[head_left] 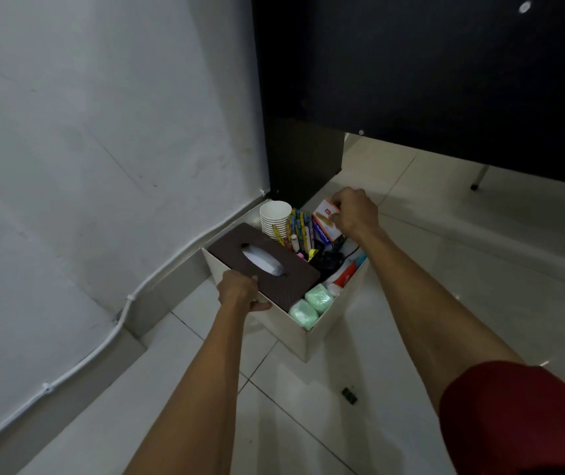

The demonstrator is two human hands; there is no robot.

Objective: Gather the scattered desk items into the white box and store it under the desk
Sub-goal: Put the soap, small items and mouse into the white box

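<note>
The white box [322, 332] is down at the tiled floor by the wall, at the edge of the dark desk [428, 80]. It is packed with a brown tissue box [267, 264], a stack of white paper cups [275, 217], coloured pens [301, 231], green packets [310, 305], a red and white tube [344, 274] and a small carton [324, 222]. My left hand [240, 293] grips the box's near left rim beside the tissue box. My right hand [356, 210] is curled over the far right rim, touching the carton.
A white wall [103, 149] with a cable duct [130, 299] along its skirting runs on the left. A small black binder clip [349, 395] lies on the tiles near my right arm. A chair or desk leg [478, 180] stands at far right.
</note>
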